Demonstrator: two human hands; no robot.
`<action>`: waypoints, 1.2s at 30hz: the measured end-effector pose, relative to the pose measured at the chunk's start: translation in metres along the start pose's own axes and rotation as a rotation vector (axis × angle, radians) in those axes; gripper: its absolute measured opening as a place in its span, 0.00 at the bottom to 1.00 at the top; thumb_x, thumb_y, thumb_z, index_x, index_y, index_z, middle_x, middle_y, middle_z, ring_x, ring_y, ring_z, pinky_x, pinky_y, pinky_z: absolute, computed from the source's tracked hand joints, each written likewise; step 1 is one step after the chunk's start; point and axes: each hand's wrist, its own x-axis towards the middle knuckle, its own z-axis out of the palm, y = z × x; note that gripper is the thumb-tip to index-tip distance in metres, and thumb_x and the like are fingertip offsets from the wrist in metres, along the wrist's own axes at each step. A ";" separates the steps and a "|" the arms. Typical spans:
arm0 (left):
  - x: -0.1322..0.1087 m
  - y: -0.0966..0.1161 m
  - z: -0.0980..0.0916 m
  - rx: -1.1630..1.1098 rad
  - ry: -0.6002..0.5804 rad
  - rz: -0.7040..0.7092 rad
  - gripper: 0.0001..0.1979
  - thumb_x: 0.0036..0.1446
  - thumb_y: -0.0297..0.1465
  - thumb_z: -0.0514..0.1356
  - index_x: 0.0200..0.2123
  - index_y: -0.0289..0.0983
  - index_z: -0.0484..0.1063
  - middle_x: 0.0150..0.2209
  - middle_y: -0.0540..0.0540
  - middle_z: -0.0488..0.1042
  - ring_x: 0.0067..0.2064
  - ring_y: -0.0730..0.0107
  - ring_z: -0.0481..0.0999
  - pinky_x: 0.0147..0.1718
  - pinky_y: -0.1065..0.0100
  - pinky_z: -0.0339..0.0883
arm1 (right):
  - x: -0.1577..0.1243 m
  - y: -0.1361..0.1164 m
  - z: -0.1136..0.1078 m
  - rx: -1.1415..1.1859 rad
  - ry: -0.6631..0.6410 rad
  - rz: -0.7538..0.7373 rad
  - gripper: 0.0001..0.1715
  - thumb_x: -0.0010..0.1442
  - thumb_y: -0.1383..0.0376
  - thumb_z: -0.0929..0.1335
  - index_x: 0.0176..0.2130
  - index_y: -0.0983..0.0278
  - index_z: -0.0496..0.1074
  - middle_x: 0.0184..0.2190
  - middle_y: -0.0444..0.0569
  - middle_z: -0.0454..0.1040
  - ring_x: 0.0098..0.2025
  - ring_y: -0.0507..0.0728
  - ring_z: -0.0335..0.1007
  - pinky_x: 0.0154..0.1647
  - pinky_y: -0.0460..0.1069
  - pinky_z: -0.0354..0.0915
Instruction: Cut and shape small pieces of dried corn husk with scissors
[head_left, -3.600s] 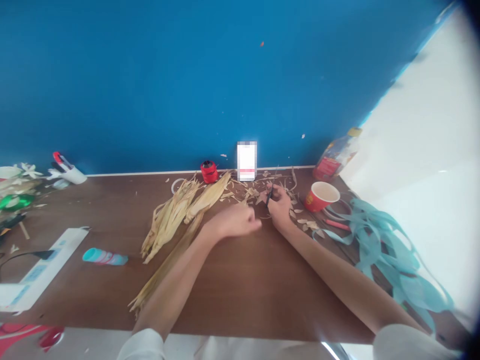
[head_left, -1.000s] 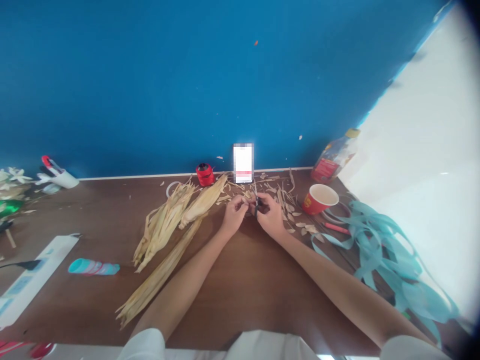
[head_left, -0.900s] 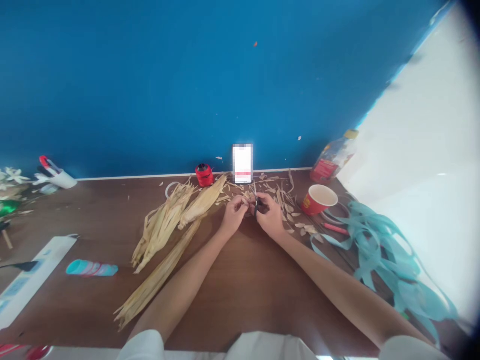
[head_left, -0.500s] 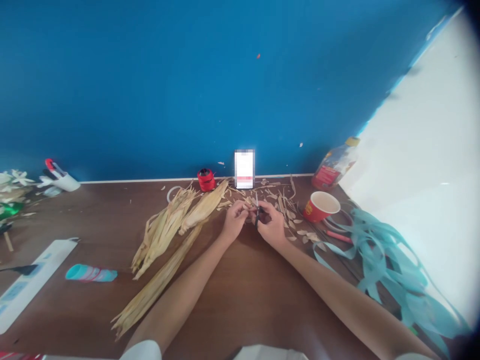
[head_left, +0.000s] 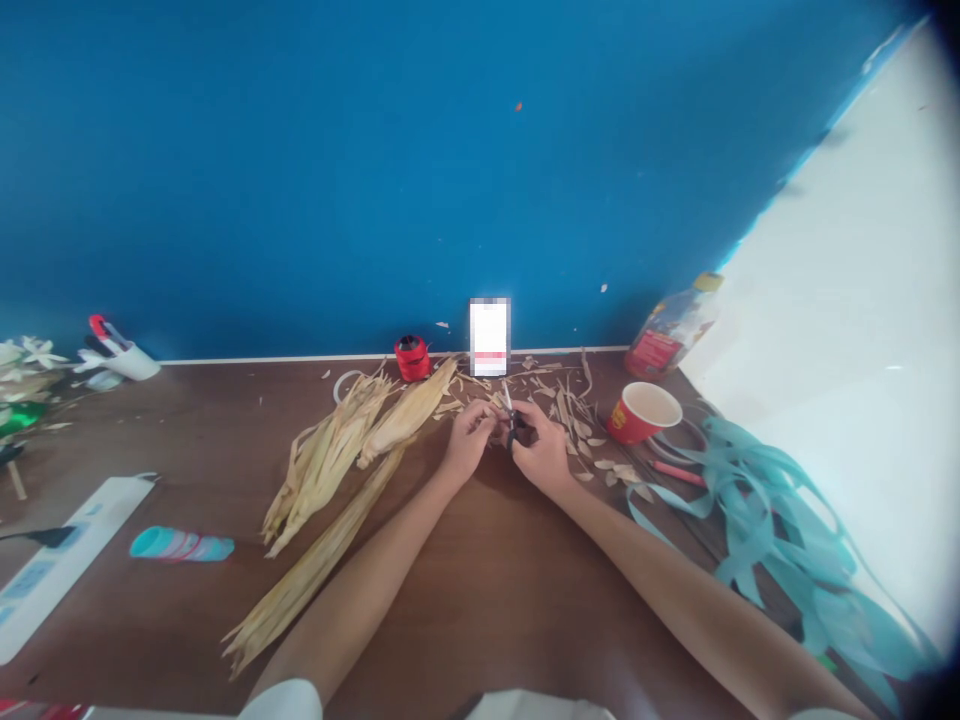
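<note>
Both my hands meet at the middle back of a brown table (head_left: 480, 580). My right hand (head_left: 541, 452) is closed round small black-handled scissors (head_left: 510, 418), blades pointing up and away. My left hand (head_left: 469, 440) pinches a small pale husk piece (head_left: 495, 408) right beside the blades. A heap of dried corn husks (head_left: 352, 440) lies just left of my left hand. Cut husk scraps (head_left: 592, 445) are scattered to the right of my right hand.
A red paper cup (head_left: 643, 412), a bottle (head_left: 673, 325) and teal paper strips (head_left: 780, 520) lie at the right. A red spool (head_left: 412, 357) and a white card (head_left: 490, 336) stand at the blue wall. A turquoise tube (head_left: 180, 546) and a white power strip (head_left: 52, 570) lie at the left.
My left hand, a loose fist apart from the right 3.6 s ago, has joined it at the scissors. In the last second both hands stay together; the view shifted slightly.
</note>
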 end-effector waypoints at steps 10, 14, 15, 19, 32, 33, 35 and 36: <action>0.001 -0.005 -0.001 0.066 0.091 -0.086 0.07 0.52 0.29 0.57 0.23 0.35 0.70 0.26 0.49 0.69 0.31 0.71 0.69 0.31 0.71 0.63 | -0.005 -0.006 0.001 0.081 -0.015 -0.105 0.19 0.52 0.66 0.68 0.45 0.61 0.72 0.31 0.43 0.76 0.26 0.50 0.69 0.30 0.45 0.67; 0.001 0.000 -0.001 0.051 0.035 -0.042 0.07 0.52 0.28 0.55 0.25 0.35 0.71 0.29 0.48 0.70 0.33 0.71 0.69 0.33 0.70 0.64 | -0.002 -0.005 0.000 0.044 -0.001 -0.025 0.19 0.52 0.65 0.69 0.45 0.62 0.71 0.27 0.42 0.74 0.25 0.50 0.67 0.31 0.45 0.67; 0.000 0.001 -0.001 0.047 0.016 -0.030 0.07 0.53 0.27 0.55 0.25 0.35 0.71 0.30 0.47 0.70 0.33 0.71 0.69 0.33 0.70 0.64 | -0.001 -0.004 0.000 0.047 -0.001 -0.010 0.19 0.52 0.65 0.69 0.45 0.62 0.71 0.28 0.42 0.75 0.25 0.50 0.68 0.31 0.46 0.67; 0.000 0.004 0.000 0.010 -0.012 -0.036 0.07 0.53 0.29 0.56 0.25 0.35 0.69 0.29 0.48 0.69 0.33 0.71 0.69 0.34 0.70 0.64 | 0.001 0.001 0.002 0.147 -0.029 0.031 0.20 0.52 0.64 0.69 0.46 0.61 0.71 0.30 0.43 0.75 0.29 0.52 0.70 0.34 0.47 0.68; 0.001 -0.003 0.003 0.046 0.018 -0.107 0.07 0.54 0.31 0.59 0.26 0.35 0.66 0.24 0.51 0.66 0.27 0.75 0.66 0.29 0.72 0.60 | 0.010 0.004 0.002 0.397 0.012 0.204 0.24 0.50 0.64 0.71 0.48 0.63 0.68 0.34 0.49 0.77 0.36 0.56 0.75 0.38 0.51 0.71; 0.001 -0.004 0.004 0.027 0.037 -0.119 0.08 0.54 0.33 0.59 0.27 0.35 0.66 0.24 0.52 0.67 0.27 0.75 0.66 0.28 0.73 0.61 | 0.010 0.004 0.002 0.392 0.015 0.203 0.24 0.50 0.64 0.71 0.48 0.63 0.68 0.35 0.49 0.77 0.36 0.56 0.75 0.39 0.51 0.71; 0.001 -0.007 0.005 -0.018 0.076 -0.141 0.09 0.53 0.35 0.61 0.31 0.36 0.66 0.27 0.51 0.68 0.28 0.75 0.68 0.28 0.73 0.62 | 0.010 0.003 0.002 0.381 0.018 0.202 0.23 0.50 0.64 0.71 0.47 0.63 0.68 0.35 0.49 0.78 0.36 0.56 0.75 0.39 0.51 0.71; 0.002 -0.008 0.005 -0.028 0.083 -0.148 0.10 0.53 0.36 0.61 0.34 0.36 0.66 0.28 0.51 0.69 0.29 0.74 0.70 0.29 0.73 0.63 | 0.010 0.003 0.002 0.370 0.021 0.203 0.23 0.50 0.64 0.71 0.47 0.63 0.69 0.35 0.49 0.78 0.36 0.56 0.75 0.39 0.51 0.71</action>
